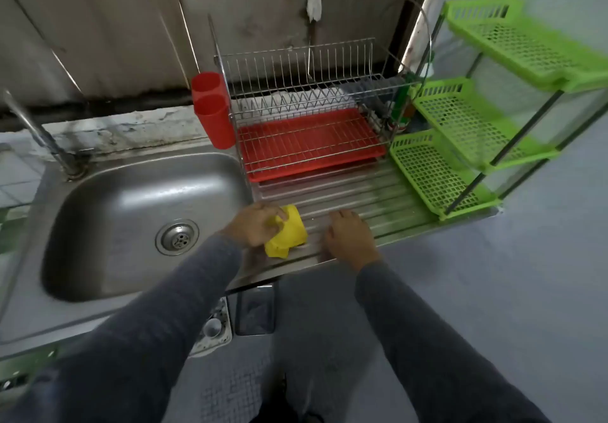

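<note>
At the far left of the frame a tap rose over the steel sink, with its drain left of centre. A twin red holder hung above the basin's upper right corner.

Just right of the basin, in the lower middle of the frame, the left hand gripped a yellow cloth, its fingers curled over the top left of the bundle. The cloth lay bunched on the ribbed drainboard, close to the front edge, and touched the steel.

It looked soft and light, with no stiffness, so it would probably fold and slip inside a loose grasp. If it was damp, which could not be told, it would drag on the ribs. The best hold seemed to be the one already taken, on top of the wad with the loose corners gathered under the palm, so that pressure went straight down into the metal.

Near the cloth on its right, and apart from it, the right hand rested on the drainboard with relaxed fingers and held nothing, probably bracing the body.

Above both hands stood the wire dish rack over a red tray. At the right edge of the frame a green shelf stood in three tiers on the end of the drainboard.
</note>
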Demonstrator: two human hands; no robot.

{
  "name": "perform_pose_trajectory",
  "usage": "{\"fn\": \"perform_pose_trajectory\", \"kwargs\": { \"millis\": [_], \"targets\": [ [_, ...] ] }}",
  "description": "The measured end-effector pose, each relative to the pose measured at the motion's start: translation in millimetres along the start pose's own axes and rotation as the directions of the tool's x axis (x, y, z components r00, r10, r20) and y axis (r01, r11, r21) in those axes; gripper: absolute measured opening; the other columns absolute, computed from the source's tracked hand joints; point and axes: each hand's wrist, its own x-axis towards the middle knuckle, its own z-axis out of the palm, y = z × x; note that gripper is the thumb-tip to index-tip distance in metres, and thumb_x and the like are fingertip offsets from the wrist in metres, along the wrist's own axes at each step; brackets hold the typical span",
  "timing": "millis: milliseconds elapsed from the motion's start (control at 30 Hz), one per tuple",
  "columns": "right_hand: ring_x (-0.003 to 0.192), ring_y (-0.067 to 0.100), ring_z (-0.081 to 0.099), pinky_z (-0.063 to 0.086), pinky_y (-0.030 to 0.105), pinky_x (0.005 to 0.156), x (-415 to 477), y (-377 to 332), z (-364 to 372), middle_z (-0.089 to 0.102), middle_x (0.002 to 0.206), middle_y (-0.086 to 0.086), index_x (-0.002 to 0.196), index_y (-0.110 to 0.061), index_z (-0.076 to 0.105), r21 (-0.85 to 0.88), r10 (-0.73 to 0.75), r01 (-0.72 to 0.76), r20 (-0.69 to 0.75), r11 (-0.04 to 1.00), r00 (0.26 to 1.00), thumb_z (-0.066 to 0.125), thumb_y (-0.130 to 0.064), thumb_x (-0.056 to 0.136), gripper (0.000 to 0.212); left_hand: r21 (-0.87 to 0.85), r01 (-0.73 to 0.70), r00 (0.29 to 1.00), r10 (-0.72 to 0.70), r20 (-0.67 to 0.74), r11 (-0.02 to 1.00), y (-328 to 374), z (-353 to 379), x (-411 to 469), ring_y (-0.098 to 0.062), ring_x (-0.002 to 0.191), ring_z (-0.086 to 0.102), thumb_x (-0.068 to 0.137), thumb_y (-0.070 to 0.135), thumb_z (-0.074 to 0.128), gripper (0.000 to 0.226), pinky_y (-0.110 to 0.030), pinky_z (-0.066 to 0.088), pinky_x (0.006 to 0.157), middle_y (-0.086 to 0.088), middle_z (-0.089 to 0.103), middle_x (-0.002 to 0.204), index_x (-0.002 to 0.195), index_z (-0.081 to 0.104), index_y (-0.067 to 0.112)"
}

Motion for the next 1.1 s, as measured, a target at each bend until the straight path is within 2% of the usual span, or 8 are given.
{"fn": "perform_pose_trajectory", "kwargs": {
  "millis": [100, 333, 433, 500, 633, 767, 900, 1100],
  "targets": [
    [0.128, 0.032, 0.047, 0.037, 0.038, 0.102, 9.7, 1.0, 5.4, 0.054, 0.135, 0.014, 0.132, -0.007, 0.052, 0.032, 0.035, -0.035, -0.019, 0.999, 0.999, 0.044, -0.024, 0.1, 0.037, -0.029, -0.032, 0.988, 0.036, 0.148, 0.999, -11.6, -5.2, 14.0, -0.021, 0.13, 0.043, 0.091, 0.024, 0.069, 0.026, -0.033, 0.035, 0.108, -0.001, 0.051, 0.135, 0.113, 0.061, 0.035],
    [0.121, 0.036, 0.051, 0.04, 0.039, 0.098, 31.7, -5.8, 7.1, 0.055, 0.133, 0.016, 0.13, -0.006, 0.053, 0.071, 0.052, -0.054, 0.035, 0.996, 0.998, 0.042, -0.021, 0.101, 0.035, -0.042, -0.041, 0.923, 0.054, 0.381, 0.998, -4.3, -23.8, 43.8, -0.023, 0.098, 0.059, 0.082, 0.015, 0.074, 0.026, -0.038, 0.053, 0.085, 0.0, 0.063, 0.105, 0.085, 0.059, 0.036],
    [0.123, 0.036, 0.051, 0.041, 0.04, 0.099, 43.3, -8.5, 2.9, 0.056, 0.133, 0.018, 0.133, -0.005, 0.053, 0.086, 0.065, -0.071, 0.074, 0.994, 0.995, 0.042, -0.022, 0.101, 0.037, -0.067, -0.041, 0.892, 0.067, 0.447, 0.997, -1.4, -26.8, 53.2, -0.016, 0.089, 0.055, 0.084, 0.005, 0.072, 0.027, -0.025, 0.048, 0.072, 0.005, 0.06, 0.093, 0.082, 0.061, 0.029],
    [0.126, 0.036, 0.05, 0.042, 0.041, 0.101, 49.7, -9.8, -1.3, 0.055, 0.135, 0.018, 0.135, -0.005, 0.052, 0.103, 0.072, -0.083, 0.109, 0.991, 0.991, 0.043, -0.022, 0.101, 0.04, -0.083, -0.01, 0.874, 0.049, 0.483, 0.996, -0.7, -29.1, 57.5, -0.016, 0.1, 0.053, 0.085, 0.006, 0.07, 0.026, -0.024, 0.046, 0.078, 0.009, 0.057, 0.102, 0.087, 0.064, 0.031],
    [0.124, 0.036, 0.05, 0.043, 0.041, 0.1, 59.3, -13.3, -10.0, 0.054, 0.134, 0.018, 0.136, -0.005, 0.051, 0.095, 0.076, -0.092, 0.156, 0.991, 0.985, 0.045, -0.022, 0.099, 0.041, -0.069, 0.089, 0.812, -0.032, 0.583, 0.994, -5.2, -41.6, 56.4, -0.022, 0.135, 0.037, 0.088, 0.016, 0.07, 0.038, -0.045, 0.032, 0.116, 0.008, 0.041, 0.146, 0.098, 0.069, 0.052],
    [0.12, 0.037, 0.053, 0.044, 0.04, 0.095, 66.9, -19.5, -15.2, 0.055, 0.131, 0.02, 0.131, -0.002, 0.051, 0.074, 0.046, -0.06, 0.183, 0.995, 0.982, 0.045, -0.02, 0.098, 0.037, -0.089, 0.21, 0.747, -0.101, 0.657, 0.974, -9.2, -52.2, 46.4, -0.023, 0.143, 0.033, 0.091, 0.011, 0.067, 0.041, -0.043, 0.029, 0.12, 0.004, 0.036, 0.157, 0.1, 0.072, 0.051],
    [0.118, 0.036, 0.055, 0.046, 0.038, 0.094, 73.2, -27.4, -18.0, 0.058, 0.128, 0.019, 0.125, -0.003, 0.056, 0.078, -0.001, -0.014, 0.184, 0.997, 0.983, 0.047, -0.021, 0.097, 0.034, -0.271, 0.37, 0.778, -0.137, 0.613, 0.888, -11.1, -57.5, 25.7, -0.022, 0.136, 0.041, 0.093, 0.003, 0.063, 0.039, -0.031, 0.04, 0.11, 0.004, 0.042, 0.148, 0.114, 0.071, 0.034],
    [0.11, 0.034, 0.06, 0.047, 0.038, 0.088, 73.8, -48.9, -21.8, 0.064, 0.119, 0.018, 0.119, -0.005, 0.059, 0.044, -0.196, 0.192, 0.139, 0.98, 0.971, 0.048, -0.025, 0.1, 0.03, -0.705, 0.412, 0.911, -0.242, 0.334, 0.577, -7.3, -49.9, -30.5, -0.013, 0.105, 0.058, 0.094, -0.007, 0.056, 0.043, -0.019, 0.055, 0.073, 0.006, 0.058, 0.124, 0.127, 0.066, 0.019]
  ]
}}
